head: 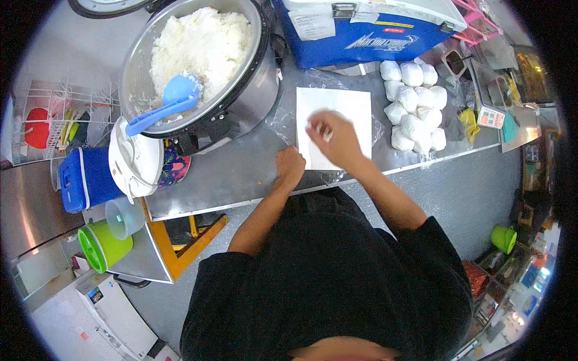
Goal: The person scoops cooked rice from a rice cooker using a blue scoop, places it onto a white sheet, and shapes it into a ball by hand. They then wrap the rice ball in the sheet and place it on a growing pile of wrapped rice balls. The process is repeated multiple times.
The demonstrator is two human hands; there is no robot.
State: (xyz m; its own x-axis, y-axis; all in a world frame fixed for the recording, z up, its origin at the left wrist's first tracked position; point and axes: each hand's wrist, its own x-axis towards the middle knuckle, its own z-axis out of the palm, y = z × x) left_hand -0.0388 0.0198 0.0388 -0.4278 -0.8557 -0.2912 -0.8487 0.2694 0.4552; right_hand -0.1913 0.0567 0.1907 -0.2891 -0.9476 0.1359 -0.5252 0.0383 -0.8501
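Observation:
White sheets of paper (311, 153) lie on the steel table in front of me. My right hand (336, 137) hovers over them with curled fingers, blurred; whether it holds anything is unclear. My left hand (290, 164) is curled beside the sheets' lower left edge, and its palm is hidden. To the right sit several white wrapped bundles (412, 101), packed close together. At the upper left stands a large metal pot (266, 85) of cooked white rice (203, 43). A blue scoop (180, 92) rests in the pot, its handle over the near rim.
Behind the sheets stands a blue cooler box (361, 38). A white-lidded container (137, 158) and a blue case (83, 180) are at the left. Clear plastic film (282, 119) lies around the paper. The steel table's edge (253, 198) runs close to my body.

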